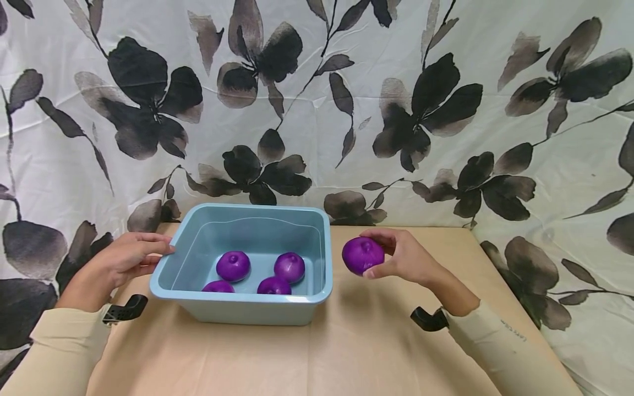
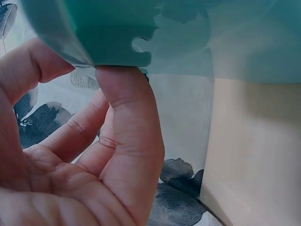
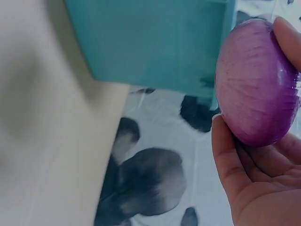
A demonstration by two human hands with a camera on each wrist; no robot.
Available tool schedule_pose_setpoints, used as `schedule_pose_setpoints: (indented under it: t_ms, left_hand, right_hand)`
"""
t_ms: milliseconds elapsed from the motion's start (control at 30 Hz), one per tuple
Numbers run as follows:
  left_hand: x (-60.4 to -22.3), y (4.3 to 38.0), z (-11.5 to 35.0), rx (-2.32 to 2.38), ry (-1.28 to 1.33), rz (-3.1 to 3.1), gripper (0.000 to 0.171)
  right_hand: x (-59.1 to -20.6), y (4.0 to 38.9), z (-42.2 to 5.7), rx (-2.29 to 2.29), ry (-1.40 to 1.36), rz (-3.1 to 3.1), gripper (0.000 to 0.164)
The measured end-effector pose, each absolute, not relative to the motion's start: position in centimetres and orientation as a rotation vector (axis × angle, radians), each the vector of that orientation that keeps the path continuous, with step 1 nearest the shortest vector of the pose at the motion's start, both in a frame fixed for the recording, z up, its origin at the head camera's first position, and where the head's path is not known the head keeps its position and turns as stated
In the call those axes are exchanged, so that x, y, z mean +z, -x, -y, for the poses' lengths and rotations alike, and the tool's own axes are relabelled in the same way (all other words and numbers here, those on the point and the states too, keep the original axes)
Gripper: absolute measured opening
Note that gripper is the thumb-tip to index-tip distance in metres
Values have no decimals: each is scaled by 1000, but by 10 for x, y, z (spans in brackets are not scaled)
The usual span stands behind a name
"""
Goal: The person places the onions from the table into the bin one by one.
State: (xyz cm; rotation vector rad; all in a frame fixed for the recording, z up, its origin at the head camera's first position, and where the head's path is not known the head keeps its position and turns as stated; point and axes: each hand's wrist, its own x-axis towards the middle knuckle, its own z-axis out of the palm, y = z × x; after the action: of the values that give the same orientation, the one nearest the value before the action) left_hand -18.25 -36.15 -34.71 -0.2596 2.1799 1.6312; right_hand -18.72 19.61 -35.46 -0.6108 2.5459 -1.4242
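Note:
A light blue plastic tub (image 1: pixel 247 308) stands on the table. My left hand (image 1: pixel 126 258) pinches its left rim; in the left wrist view the thumb (image 2: pixel 131 122) and a finger meet at the tub's edge (image 2: pixel 117 52). Right of the tub, above the table, my right hand (image 1: pixel 403 256) holds a purple onion (image 1: pixel 363 256) between thumb and fingers. That onion (image 3: pixel 256 84) looks smooth and shiny in the right wrist view. Several more purple onions lie inside the tub, among them one at the back left (image 1: pixel 233 266) and one at the back right (image 1: pixel 289 267); the front wall partly hides the nearer ones.
A tan covering (image 1: pixel 247 357) lies over the table, whose right edge slants away beside the right forearm. Behind and around it hangs a white cloth (image 1: pixel 346 137) with dark flowers. Black straps with cameras (image 1: pixel 126 309) sit at both wrists.

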Motion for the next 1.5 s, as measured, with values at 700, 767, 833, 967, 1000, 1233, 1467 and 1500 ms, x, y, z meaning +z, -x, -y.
schedule_pose_setpoints:
  t_ms: [700,767,833,967,1000,1233,1467,1500]
  left_hand:
    - [-349,187,360,1641,247,-2176,13]
    - [-348,187,361,1635,246,-2183,17]
    - [-347,187,361,1628,247,-2189,20]
    - [-347,186,361,1627,239,-2189,20]
    - [-348,186,361,1628,236,-2189,21]
    - [-350,186,362,1619,227,-2193,33]
    - [-347,183,365,1642,224,-2180,14]
    - [-347,183,365,1644,226,-2175,13]
  right_hand:
    - [-303,199,-121,-1420,740,-2431,72]
    - [-302,201,-114,-1419,736,-2422,71]
    - [-301,203,-108,-1423,729,-2412,71]
    - [-301,206,-97,-1427,709,-2406,70]
    - [-301,207,-95,-1427,700,-2405,71]
    - [-301,214,-76,-1396,654,-2421,76]
    - [-299,221,-57,-1374,653,-2427,76]
    - [-299,222,-54,-1373,652,-2427,76]
